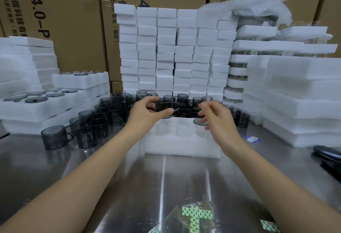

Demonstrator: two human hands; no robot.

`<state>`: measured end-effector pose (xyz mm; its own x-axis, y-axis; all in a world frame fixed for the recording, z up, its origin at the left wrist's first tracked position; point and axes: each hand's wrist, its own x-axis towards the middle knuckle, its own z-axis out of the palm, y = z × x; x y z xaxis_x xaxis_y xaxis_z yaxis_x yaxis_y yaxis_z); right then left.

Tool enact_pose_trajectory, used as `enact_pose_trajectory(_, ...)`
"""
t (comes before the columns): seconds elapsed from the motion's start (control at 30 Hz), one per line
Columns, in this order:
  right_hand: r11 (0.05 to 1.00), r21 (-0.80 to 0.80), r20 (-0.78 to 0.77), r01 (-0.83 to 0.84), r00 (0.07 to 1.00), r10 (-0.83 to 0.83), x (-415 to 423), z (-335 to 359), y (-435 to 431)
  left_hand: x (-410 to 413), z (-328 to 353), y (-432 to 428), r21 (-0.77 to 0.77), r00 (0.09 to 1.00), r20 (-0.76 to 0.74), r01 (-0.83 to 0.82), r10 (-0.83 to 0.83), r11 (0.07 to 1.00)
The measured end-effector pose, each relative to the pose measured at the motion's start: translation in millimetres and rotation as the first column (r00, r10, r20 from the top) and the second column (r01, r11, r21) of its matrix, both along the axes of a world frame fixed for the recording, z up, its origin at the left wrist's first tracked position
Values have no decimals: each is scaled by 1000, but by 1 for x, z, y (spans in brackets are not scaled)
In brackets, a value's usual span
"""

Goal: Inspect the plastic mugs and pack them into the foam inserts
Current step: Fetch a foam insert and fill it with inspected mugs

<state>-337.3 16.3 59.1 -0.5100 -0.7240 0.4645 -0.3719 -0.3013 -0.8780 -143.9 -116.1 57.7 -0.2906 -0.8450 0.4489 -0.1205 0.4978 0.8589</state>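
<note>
Mug [164,106] in left hand [145,117]; right hand [219,120] beside.

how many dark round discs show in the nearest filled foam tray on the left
6 dark discs, all sunk in that foam tray, two rows of three. Back row: left, middle, right. Front row: left, middle, right. None seems hidden.

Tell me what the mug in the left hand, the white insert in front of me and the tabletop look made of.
Smoky grey see-through mug in the left hand: likely glossy tinted plastic; light passes through it. White block insert with round pockets: soft matte foam, fuzzy edges. Silver tabletop: probably brushed steel, streaky reflections.
</note>
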Motion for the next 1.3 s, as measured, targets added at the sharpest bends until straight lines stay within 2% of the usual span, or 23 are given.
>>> enact_pose_trajectory(0.17,998,9,-179,-67,982,67,11,-5,2,-3,1,9,-70,999,12,39,-39,997)
enact_pose_trajectory(0.3,979,35,-241,-199,949,202,19,-6,4,-12,-2,28,-269,999,50,29,-16,963)
enact_pose_trajectory(0.43,980,36,-325,-193,926,194,25,-14,1,-24,-10,39,-381,988,157,69,-9,922)
enact_pose_trajectory(0.57,984,4,-292,-179,941,172,14,-7,2,-25,-10,36,-363,977,166,186,-133,913)
enact_pose_trajectory(0.63,989,-25,-218,-145,966,136,1,-1,1,-22,-6,33,-346,967,207,211,-145,914)
enact_pose_trajectory(0.7,997,-40,-176,-70,982,61,-16,2,0,-16,-4,28,-316,939,325,224,-117,922)
enact_pose_trajectory(0.73,999,-26,-203,-23,979,17,-26,0,1,-12,-4,25,-309,908,408,232,-91,922)
enact_pose_trajectory(0.87,989,139,-333,57,943,-7,-47,-13,2,-2,-6,22,-329,719,693,262,44,907)
enact_pose_trajectory(0.93,977,205,-402,56,915,32,-50,-17,2,-1,-5,22,-295,695,718,265,30,918)
enact_pose_trajectory(1.07,970,240,-475,41,876,80,-50,-17,1,-1,-2,20,-277,703,711,271,8,922)
enact_pose_trajectory(1.3,953,302,-500,-2,851,160,-50,-12,5,-1,-4,19,-297,698,716,296,6,908)
